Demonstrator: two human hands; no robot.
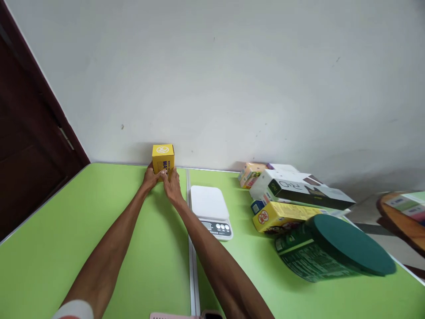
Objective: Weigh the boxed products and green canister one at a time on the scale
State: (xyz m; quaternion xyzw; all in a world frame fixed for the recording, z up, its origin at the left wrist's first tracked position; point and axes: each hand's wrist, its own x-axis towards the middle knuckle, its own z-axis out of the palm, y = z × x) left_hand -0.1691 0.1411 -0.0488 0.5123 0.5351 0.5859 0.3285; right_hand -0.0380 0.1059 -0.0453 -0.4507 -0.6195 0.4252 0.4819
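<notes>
A yellow box (163,159) with dark printing and a white logo on top stands upright on the green table (109,212), close to the wall. My left hand (151,178) grips its left side near the base. From the right, my right hand (172,182) holds the lower right side, and the thumbs of both hands meet at the front. To the right of my right hand lies a white kitchen scale (209,203) with a small display and round buttons; neither hand touches it.
On the right stand several cartons, among them a white and black box (305,190) and a yellow carton (282,215). A green tub (308,252) with a dark lid is nearer. A pink edge (172,316) shows at the bottom. The wall (212,88) bounds the table's back.
</notes>
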